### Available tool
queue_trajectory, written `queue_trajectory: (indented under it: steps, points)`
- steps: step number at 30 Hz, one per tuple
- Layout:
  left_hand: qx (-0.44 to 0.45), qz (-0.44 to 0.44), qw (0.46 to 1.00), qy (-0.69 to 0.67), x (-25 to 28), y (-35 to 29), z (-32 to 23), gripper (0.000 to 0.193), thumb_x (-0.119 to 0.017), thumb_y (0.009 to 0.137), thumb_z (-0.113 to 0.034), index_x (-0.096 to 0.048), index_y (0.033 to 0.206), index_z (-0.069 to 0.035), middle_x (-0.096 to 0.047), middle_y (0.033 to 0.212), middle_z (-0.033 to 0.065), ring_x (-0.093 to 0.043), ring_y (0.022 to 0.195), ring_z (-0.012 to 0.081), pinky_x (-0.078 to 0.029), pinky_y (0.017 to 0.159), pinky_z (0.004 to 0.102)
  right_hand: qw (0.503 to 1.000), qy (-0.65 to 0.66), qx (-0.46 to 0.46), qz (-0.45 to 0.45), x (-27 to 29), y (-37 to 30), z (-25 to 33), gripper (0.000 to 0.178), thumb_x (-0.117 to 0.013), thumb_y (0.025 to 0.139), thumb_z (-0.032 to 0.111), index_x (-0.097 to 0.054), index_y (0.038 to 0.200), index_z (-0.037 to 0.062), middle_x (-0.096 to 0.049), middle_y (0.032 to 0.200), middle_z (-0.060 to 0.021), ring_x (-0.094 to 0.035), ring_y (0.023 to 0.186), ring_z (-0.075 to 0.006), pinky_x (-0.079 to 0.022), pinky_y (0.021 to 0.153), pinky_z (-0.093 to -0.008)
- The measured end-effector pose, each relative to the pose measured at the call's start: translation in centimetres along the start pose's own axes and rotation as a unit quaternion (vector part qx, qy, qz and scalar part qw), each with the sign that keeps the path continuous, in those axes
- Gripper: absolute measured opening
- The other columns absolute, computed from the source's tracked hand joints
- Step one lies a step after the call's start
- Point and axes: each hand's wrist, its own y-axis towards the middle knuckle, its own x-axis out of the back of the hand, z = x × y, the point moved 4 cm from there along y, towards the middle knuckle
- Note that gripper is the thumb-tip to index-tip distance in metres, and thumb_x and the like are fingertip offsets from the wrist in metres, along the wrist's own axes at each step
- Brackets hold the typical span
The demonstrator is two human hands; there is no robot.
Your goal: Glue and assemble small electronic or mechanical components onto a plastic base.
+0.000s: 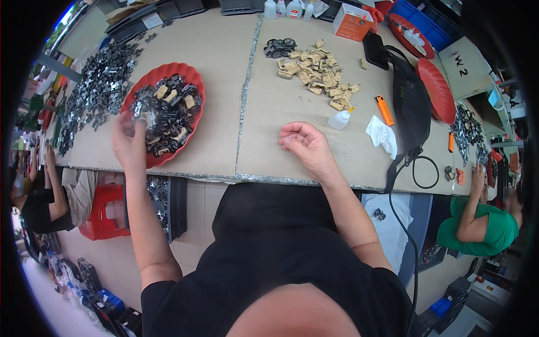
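My left hand (129, 140) is over the left rim of a red scalloped plastic dish (197, 78), its fingers smeared by motion. A blurred shiny patch shows by its fingertips. The dish holds a heap of black wheeled parts (168, 115) with several tan pieces among them. Apart from it, my right hand (307, 147) is just above the table near its front edge, fingers curled in toward the thumb. Whatever it holds, if anything, is hidden. Beyond this hand lie a loose pile of tan plastic parts (317, 70) and a small cluster of black wheels (279, 48).
A large spread of small dark metallic parts (104, 76) covers the table's left. To the right are a white squeeze bottle (339, 119), an orange lighter-like object (384, 110), a crumpled tissue (382, 135) and a black bag (412, 101). Other people work at both sides.
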Motion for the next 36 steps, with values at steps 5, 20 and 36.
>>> queue_trajectory:
  steps: [5, 20, 36]
  points:
    - [-0.15, -0.101, 0.98, 0.083, -0.8, 1.1, -5.9, 0.024, -0.053, 0.077, -0.005, -0.06, 0.1, -0.002, -0.06, 0.091, 0.0121, -0.055, 0.088, 0.0253, -0.042, 0.079, 0.035, 1.0, 0.012, -0.014, -0.019, 0.6, -0.9, 0.3, 0.021, -0.056, 0.082, 0.001, -0.054, 0.102, -0.0028, -0.058, 0.092, -0.007, -0.057, 0.081, -0.0086, -0.048, 0.074, -0.0225]
    - [-0.298, 0.274, 0.902, -0.149, -22.2, -6.6, -20.6, 0.025, -0.066, 0.071, -0.01, -0.06, 0.094, -0.006, -0.057, 0.09, 0.0102, -0.053, 0.09, 0.0274, -0.044, 0.079, 0.0369, 0.914, -0.113, 0.212, -0.326, 9.2, -4.9, 2.7, 0.027, -0.061, 0.078, -0.001, -0.047, 0.101, 0.0014, -0.05, 0.089, -0.0034, -0.046, 0.077, -0.0074, -0.04, 0.07, -0.0205]
    - [0.027, 0.452, 0.805, -0.382, -21.1, -7.4, -18.0, 0.012, -0.057, 0.083, -0.008, -0.052, 0.093, -0.003, -0.059, 0.094, 0.0103, -0.059, 0.074, 0.0152, -0.049, 0.062, 0.0261, 0.915, -0.266, 0.134, -0.272, 8.6, -2.3, 2.2, 0.032, -0.059, 0.079, 0.003, -0.048, 0.108, -0.0026, -0.058, 0.101, -0.0136, -0.056, 0.095, -0.0198, -0.042, 0.085, -0.0301]
